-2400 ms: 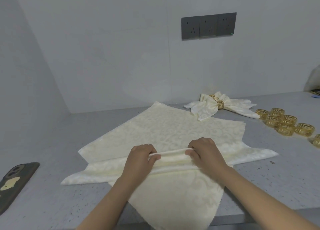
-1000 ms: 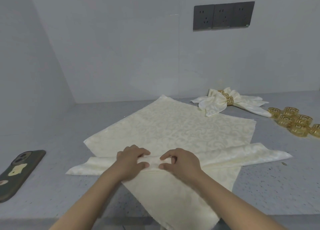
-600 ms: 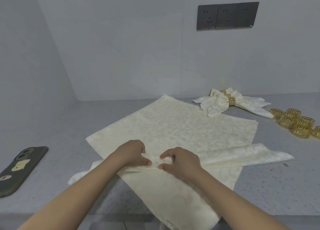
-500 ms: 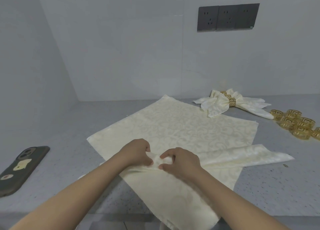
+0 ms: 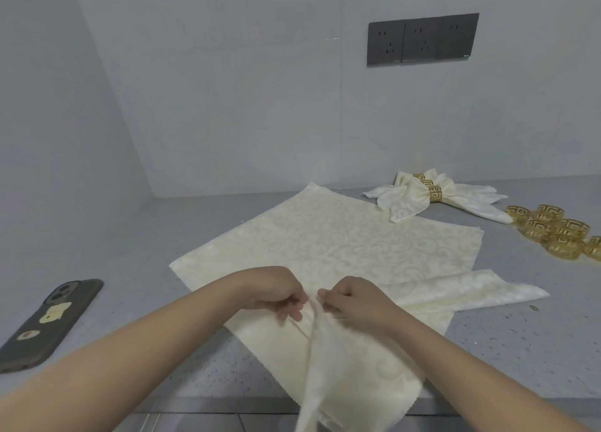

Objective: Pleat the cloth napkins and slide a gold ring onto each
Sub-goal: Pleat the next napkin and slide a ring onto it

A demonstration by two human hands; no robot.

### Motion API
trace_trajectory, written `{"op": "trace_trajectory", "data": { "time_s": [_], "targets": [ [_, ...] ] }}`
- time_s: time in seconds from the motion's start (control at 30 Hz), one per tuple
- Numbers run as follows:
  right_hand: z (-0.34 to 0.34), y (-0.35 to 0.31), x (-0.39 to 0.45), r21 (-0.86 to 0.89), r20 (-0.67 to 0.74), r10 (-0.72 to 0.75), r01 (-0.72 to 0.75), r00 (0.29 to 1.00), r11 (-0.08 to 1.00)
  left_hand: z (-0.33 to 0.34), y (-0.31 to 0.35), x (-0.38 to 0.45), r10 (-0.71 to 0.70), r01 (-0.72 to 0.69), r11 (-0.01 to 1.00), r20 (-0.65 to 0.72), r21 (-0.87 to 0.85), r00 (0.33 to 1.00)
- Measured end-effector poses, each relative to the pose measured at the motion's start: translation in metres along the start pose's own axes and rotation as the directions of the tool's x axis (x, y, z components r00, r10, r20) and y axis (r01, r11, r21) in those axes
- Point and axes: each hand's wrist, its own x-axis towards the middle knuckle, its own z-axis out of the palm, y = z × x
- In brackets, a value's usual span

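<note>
A pleated cream napkin strip (image 5: 461,290) lies across a flat cream patterned napkin (image 5: 341,236) on the grey counter. My left hand (image 5: 273,290) and my right hand (image 5: 354,298) pinch the strip at its middle, fingertips almost touching. The strip's left half is folded over and hangs toward me past the counter edge; its right half lies flat, pointing right. Finished napkins with gold rings (image 5: 429,192) rest at the back right. Several loose gold rings (image 5: 556,233) sit at the far right.
A dark phone (image 5: 48,319) lies face down at the left of the grey counter (image 5: 520,344). Walls close off the back and left, with a dark socket panel (image 5: 422,40) on the back wall. The counter's front edge runs just below my forearms.
My hands came together at the strip's middle. The strip's left half swung off the counter and now hangs down toward me, folded over at the pinch.
</note>
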Motion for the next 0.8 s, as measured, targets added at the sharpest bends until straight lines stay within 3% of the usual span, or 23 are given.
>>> {"op": "trace_trajectory", "data": {
  "time_s": [0.13, 0.2, 0.3, 0.37, 0.43, 0.6, 0.8],
  "targets": [
    [0.003, -0.005, -0.004, -0.076, -0.012, -0.054, 0.053, 0.998, 0.996, 0.002, -0.005, 0.002, 0.184, -0.128, 0.915, -0.112, 0.382, 0.977],
    [0.003, -0.006, -0.003, -0.113, 0.021, -0.071, 0.073, 0.997, 0.991, 0.009, -0.014, 0.008, 0.310, -0.201, 0.882, -0.203, 0.427, 0.929],
    [-0.007, -0.002, 0.003, -0.160, 0.054, -0.041, 0.049, 0.998, 0.986, 0.022, -0.033, 0.017, 0.541, -0.340, 0.798, -0.345, 0.498, 0.767],
    [-0.015, 0.003, 0.006, -0.094, 0.059, 0.002, 0.003, 0.998, 0.996, 0.032, -0.047, 0.020, 0.675, -0.448, 0.721, -0.385, 0.529, 0.630],
    [-0.019, 0.005, 0.005, -0.061, 0.073, -0.018, 0.022, 0.997, 0.998, 0.041, -0.059, 0.022, 0.738, -0.486, 0.664, -0.393, 0.569, 0.549],
    [-0.014, 0.016, 0.003, -0.155, 0.019, -0.124, 0.125, 0.992, 0.980, 0.053, -0.069, 0.028, 0.736, -0.474, 0.651, -0.342, 0.593, 0.584],
    [-0.004, 0.034, -0.007, -0.216, -0.123, -0.258, 0.228, 0.958, 0.949, 0.050, -0.066, 0.032, 0.753, -0.452, 0.621, -0.327, 0.641, 0.571]
  ]
}}
